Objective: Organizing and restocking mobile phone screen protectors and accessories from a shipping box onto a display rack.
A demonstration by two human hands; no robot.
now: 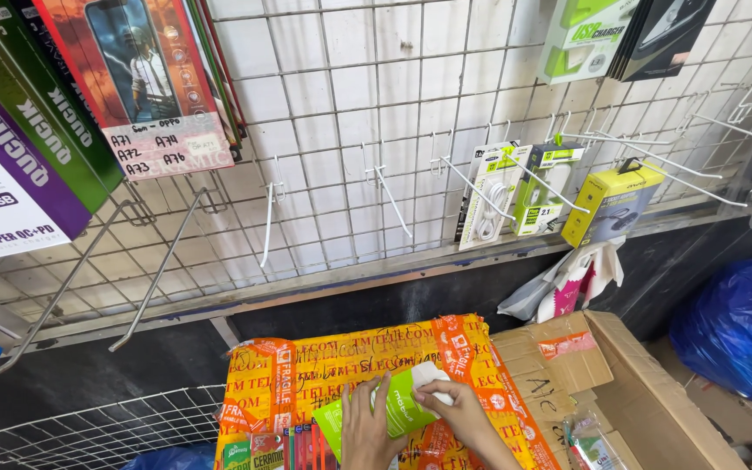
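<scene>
Setting was a shop display: white wire grid wall w/ metal hooks, mostly bare at centre, black ledge below.

Item in hand was a small green-and-white box, low in frame, centre. It lay over the flap of a carton wrapped in orange-yellow tape. Long axis ran diagonally, lower-left to upper-right, white end uppermost. Left hand came up from beneath, fingers spread flat on the green face; it pressed, not clenched. Right hand came in from the lower right, fingertips pinched on the white end. Both hands touched the box; right was nearer the upper end, left nearer the lower. Whether the left thumb wrapped under the box: cannot tell.

Outward: open brown cardboard box just beside, to the right. Blue plastic bag farther right. On the hooks above, a white cable pack, a charger pack, a yellow box. Large purple and green boxes hung top left. Wire basket at lower left.
</scene>
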